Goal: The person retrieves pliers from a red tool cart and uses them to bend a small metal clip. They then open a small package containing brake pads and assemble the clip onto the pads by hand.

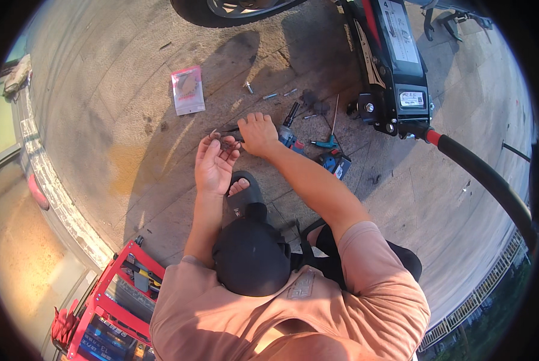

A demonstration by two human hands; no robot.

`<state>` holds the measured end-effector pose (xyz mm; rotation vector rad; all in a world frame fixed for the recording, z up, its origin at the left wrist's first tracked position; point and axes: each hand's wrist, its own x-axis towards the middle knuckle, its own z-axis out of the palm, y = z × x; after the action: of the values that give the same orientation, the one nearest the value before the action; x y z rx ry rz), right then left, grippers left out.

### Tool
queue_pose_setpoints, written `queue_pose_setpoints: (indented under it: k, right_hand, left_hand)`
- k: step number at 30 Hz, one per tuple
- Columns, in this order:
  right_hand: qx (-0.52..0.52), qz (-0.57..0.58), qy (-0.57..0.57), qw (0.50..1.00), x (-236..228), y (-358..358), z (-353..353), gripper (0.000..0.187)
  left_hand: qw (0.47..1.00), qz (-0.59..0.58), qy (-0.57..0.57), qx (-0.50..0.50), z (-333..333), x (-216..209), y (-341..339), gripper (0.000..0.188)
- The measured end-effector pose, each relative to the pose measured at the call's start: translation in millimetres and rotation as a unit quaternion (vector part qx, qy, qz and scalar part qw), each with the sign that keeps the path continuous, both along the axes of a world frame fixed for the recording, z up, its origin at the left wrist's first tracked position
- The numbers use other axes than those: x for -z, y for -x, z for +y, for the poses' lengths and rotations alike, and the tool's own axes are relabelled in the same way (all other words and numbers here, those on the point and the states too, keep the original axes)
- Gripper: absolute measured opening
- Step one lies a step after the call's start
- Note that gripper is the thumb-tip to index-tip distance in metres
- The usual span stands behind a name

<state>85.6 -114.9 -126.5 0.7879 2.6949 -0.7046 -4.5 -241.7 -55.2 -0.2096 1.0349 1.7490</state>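
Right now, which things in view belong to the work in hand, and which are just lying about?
Likely in use:
- small dark part in the left hand
- slim dark item at the right hand

Apparently lying about:
- pink-and-clear packet
- loose metal pieces
- power tool
- teal-handled tool

Pinching a small dark part (229,145) in the left grip (213,169), holding a slim black tool (226,130) in the right grip (258,133) just beside it. Facing a clear, pink-printed packet (187,90) on the paving (131,90). Working left of a socket-tipped impact wrench (286,136), a teal-handled screwdriver (326,143) and a black floor jack (416,78). Wearing a pinkish-brown T-shirt (209,313).
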Motion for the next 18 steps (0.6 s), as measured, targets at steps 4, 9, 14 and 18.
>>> queue_pose_setpoints:
  k: [4, 9, 14, 18]
  right_hand:
    - [0.034, 0.085, 0.069, 0.993, 16, 0, -9, 0.046]
    - [0.215, 0.353, 0.101, 0.905, 14, -60, 40, 0.020]
    - [0.401, 0.221, 0.063, 0.887, 19, -122, 100, 0.017]
    - [0.378, 0.253, 0.099, 0.885, 27, -117, 94, 0.017]
  left_hand:
    - [0.999, -0.002, 0.034, 0.005, 11, 20, -1, 0.015]
    - [0.997, 0.027, 0.005, 0.069, 31, 43, 7, 0.016]
    - [0.902, 0.311, 0.189, 0.233, 58, 89, 26, 0.025]
    - [0.757, 0.496, 0.253, 0.342, 83, 115, 42, 0.033]
